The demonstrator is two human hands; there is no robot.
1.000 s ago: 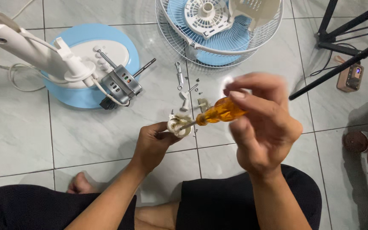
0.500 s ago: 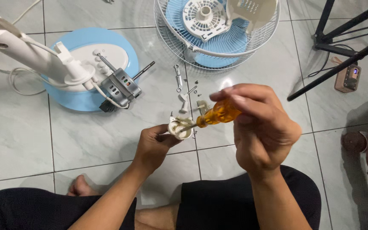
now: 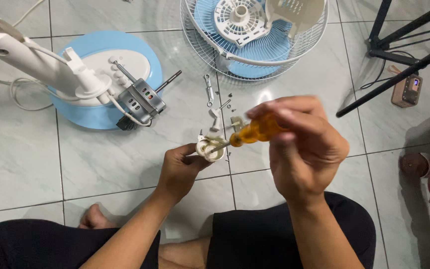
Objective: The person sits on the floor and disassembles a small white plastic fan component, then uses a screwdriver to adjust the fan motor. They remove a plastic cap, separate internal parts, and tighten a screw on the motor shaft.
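My left hand point(image 3: 179, 168) grips a small cream plastic part point(image 3: 210, 149), round and cup-like, just above the tiled floor. My right hand point(image 3: 302, 149) is wrapped around the orange handle of a screwdriver point(image 3: 255, 132), whose metal tip points left into the part. Both hands are in front of my crossed legs. Just beyond the part lie several small screws and a few loose fan pieces point(image 3: 216, 112) on the tiles.
A dismantled fan's blue and white base with its stem and bare motor point(image 3: 140, 98) lies at the upper left. A wire guard point(image 3: 255, 50) holding a blue blade and white covers sits at top centre. Black tripod legs point(image 3: 399, 55) and a small brown device point(image 3: 407, 89) are at right.
Both hands stay in the same place. The screwdriver's handle has turned slightly in my right hand, its tip still in the part.
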